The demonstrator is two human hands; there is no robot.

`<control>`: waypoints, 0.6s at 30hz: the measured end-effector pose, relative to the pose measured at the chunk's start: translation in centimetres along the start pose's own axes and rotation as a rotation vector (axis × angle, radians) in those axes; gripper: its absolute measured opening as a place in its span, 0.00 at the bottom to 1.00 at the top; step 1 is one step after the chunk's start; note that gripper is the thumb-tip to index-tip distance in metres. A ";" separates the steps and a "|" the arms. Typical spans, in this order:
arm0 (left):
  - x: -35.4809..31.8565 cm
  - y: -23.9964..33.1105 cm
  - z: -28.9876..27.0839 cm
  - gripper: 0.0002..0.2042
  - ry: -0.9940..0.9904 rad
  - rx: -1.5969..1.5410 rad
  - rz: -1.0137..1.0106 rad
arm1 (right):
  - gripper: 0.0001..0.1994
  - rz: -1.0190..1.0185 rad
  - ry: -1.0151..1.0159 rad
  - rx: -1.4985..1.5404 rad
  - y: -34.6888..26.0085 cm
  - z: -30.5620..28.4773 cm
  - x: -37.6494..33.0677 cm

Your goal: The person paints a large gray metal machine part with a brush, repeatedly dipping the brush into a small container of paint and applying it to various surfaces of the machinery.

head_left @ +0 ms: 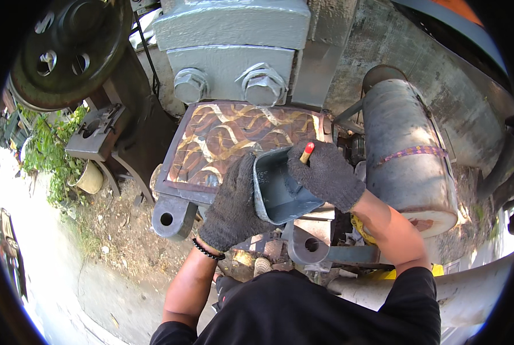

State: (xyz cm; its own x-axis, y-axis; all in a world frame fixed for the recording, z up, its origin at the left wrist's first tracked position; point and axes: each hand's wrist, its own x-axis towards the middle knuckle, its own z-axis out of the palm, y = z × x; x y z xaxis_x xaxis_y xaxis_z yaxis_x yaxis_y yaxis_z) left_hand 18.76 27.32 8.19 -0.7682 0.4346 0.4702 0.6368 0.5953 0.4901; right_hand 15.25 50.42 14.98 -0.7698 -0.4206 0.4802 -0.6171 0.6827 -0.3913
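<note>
My left hand (231,204), in a dark knitted glove, is closed round the side of a grey, squarish open container (277,198). Grey paint coats the inside of the container. My right hand (329,172), gloved the same way, is closed over the container's right rim and grips a paintbrush (307,152). Only the red-tipped wooden handle end of the brush shows clearly; its bristles are hidden by the hand and container. Behind the container a patterned brown cloth (240,138) lies on the machine's flat bed.
A grey-painted machine block (228,63) with two large bolts stands ahead. Metal lugs with holes (173,217) stick out near my hands. At the right lies a metal cylinder (406,155) with a strap; a dark machine with a wheel (67,57) is at the left.
</note>
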 end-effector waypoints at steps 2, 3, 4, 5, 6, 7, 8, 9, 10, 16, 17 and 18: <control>0.3 0.3 0.0 0.65 0.002 -0.001 -0.002 | 0.09 0.045 -0.021 -0.058 -0.1 -0.4 -0.4; 0.4 0.4 0.0 0.65 0.003 -0.003 -0.004 | 0.09 0.090 -0.055 -0.076 -0.4 -1.1 -0.6; 0.5 0.4 0.0 0.66 0.004 -0.005 -0.005 | 0.10 0.127 -0.071 -0.074 -0.8 -1.8 -0.8; 0.7 0.5 0.0 0.66 0.007 -0.008 -0.010 | 0.10 0.095 -0.028 -0.062 -1.2 -2.6 -1.0; 0.7 0.6 0.1 0.66 0.009 -0.012 -0.015 | 0.10 0.056 0.033 -0.030 -1.6 -3.2 -1.3; 0.7 0.6 0.2 0.67 0.009 -0.016 -0.020 | 0.10 -0.021 0.087 0.003 -2.0 -3.7 -1.5; 0.7 0.6 0.2 0.67 0.007 -0.011 -0.019 | 0.10 0.037 0.058 0.059 -2.1 -4.0 -1.5; 0.6 0.6 0.4 0.67 0.006 -0.006 -0.018 | 0.10 0.052 0.024 0.115 -2.3 -3.9 -1.6; 0.5 0.5 0.5 0.67 0.007 0.010 -0.011 | 0.09 0.038 0.032 0.174 -2.3 -3.7 -1.6; -0.1 1.0 0.9 0.65 0.046 0.057 0.029 | 0.07 -0.038 0.003 -0.015 -1.3 -3.2 -1.9; 0.2 0.9 0.5 0.64 0.069 0.161 0.060 | 0.07 -0.002 0.016 -0.045 -0.9 -4.0 -1.7; 0.5 0.8 0.0 0.62 0.081 0.028 0.050 | 0.07 0.055 0.051 0.054 -0.8 -5.2 -1.9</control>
State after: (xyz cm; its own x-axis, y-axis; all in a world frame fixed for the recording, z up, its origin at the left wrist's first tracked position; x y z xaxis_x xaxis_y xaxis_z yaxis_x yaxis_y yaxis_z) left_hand 18.86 28.04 8.83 -0.7268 0.4088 0.5519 0.6711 0.5934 0.4443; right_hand 18.02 53.78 18.40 -0.7940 -0.3516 0.4958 -0.5833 0.6703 -0.4588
